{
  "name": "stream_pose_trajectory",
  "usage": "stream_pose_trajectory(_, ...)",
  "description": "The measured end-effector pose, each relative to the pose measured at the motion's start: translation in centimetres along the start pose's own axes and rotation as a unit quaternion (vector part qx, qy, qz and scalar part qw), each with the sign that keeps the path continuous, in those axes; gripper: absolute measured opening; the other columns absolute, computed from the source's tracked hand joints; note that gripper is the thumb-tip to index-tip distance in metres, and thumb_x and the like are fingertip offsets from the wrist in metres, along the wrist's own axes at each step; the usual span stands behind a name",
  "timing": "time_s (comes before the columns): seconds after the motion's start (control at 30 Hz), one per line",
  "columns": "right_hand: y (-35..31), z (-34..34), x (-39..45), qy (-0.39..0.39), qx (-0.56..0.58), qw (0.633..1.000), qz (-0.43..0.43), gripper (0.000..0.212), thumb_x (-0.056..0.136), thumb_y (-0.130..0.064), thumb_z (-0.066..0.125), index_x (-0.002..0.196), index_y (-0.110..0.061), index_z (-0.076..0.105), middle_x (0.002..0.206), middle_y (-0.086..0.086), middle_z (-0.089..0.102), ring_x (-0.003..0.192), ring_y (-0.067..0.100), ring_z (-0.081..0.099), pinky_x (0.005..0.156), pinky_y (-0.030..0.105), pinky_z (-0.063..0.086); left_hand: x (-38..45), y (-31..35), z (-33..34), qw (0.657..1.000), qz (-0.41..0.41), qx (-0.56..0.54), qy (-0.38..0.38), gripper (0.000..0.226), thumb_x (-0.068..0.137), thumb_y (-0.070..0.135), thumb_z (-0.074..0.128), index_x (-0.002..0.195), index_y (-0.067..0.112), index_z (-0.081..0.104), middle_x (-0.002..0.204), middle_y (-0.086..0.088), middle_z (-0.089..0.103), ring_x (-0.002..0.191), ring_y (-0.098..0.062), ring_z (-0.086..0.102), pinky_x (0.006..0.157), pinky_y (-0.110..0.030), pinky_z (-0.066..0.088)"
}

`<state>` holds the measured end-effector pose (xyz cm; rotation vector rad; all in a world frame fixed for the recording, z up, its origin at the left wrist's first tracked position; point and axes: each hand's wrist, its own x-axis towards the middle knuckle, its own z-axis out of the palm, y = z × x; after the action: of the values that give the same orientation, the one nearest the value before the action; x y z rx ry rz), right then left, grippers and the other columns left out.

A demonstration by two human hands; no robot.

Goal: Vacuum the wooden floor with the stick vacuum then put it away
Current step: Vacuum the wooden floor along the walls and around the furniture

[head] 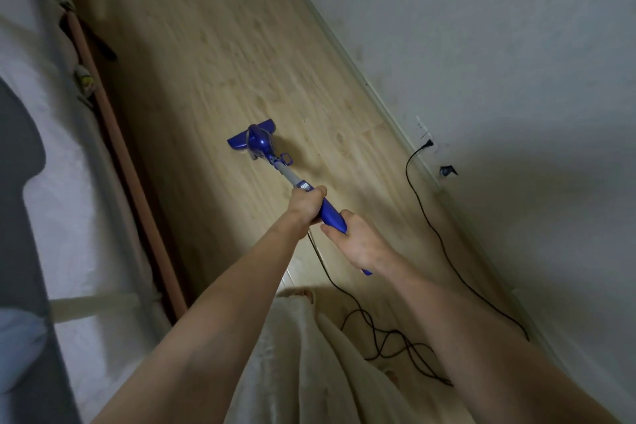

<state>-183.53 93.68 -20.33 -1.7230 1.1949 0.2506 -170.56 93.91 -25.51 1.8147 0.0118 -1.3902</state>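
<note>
Fingers (318, 192) of the left hand (306, 205) and right hand (358, 241) curl tight around the shiny blue stick vacuum (261, 144), its flat head on the smooth wooden floor (213, 45). A thin black cord (423, 203) lies nearby.

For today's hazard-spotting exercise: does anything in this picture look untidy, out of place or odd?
Yes. The vacuum's black cord lies in a loose tangle on the wooden floor near the person's feet, a likely trip hazard. It runs along the wall to a plug in the socket. A small dark object beside the socket is too unclear to identify.
</note>
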Motion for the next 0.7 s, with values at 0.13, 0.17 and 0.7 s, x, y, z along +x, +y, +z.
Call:
stream_pose_trajectory(0.13,3.3,-1.8,-3.8,-0.017,-0.007,1.0,0.002,0.026,0.096,-0.043,0.049,0.091,-0.018,0.048,0.071,0.0,0.052,0.049,0.017,0.048,0.051,0.03,0.043,-3.4,-2.5,3.1,1.0,-0.002,-0.017,-0.01,0.012,0.089,0.012,0.052,0.098,0.007,0.046,0.092,-0.015,0.054,0.081,-0.027,0.057,0.055,-0.028,0.051)
stream_pose_trajectory(0.17,4.3,-2.2,-4.9,-0.02,-0.008,1.0,0.0,0.026,0.096,-0.043,0.05,0.093,-0.017,0.049,0.071,0.001,0.053,0.049,0.017,0.049,0.052,0.031,0.045,-4.4,-3.3,4.0,1.0,0.0,-0.015,-0.009,0.013,0.088,0.012,0.053,0.098,0.007,0.047,0.093,-0.015,0.055,0.081,-0.027,0.058,0.054,-0.028,0.05)
stream_pose_trajectory(0.7,18.3,-8.0,-20.8,-0.087,-0.108,0.989,-0.047,0.027,0.094,-0.041,0.053,0.092,-0.014,0.049,0.072,0.008,0.053,0.041,0.024,0.047,0.042,0.027,0.041,-20.1,-16.1,16.9,0.988,-0.032,-0.133,0.071,0.02,0.092,0.01,0.045,0.074,0.01,0.036,0.07,-0.006,0.041,0.06,-0.018,0.045,0.055,-0.029,0.044)
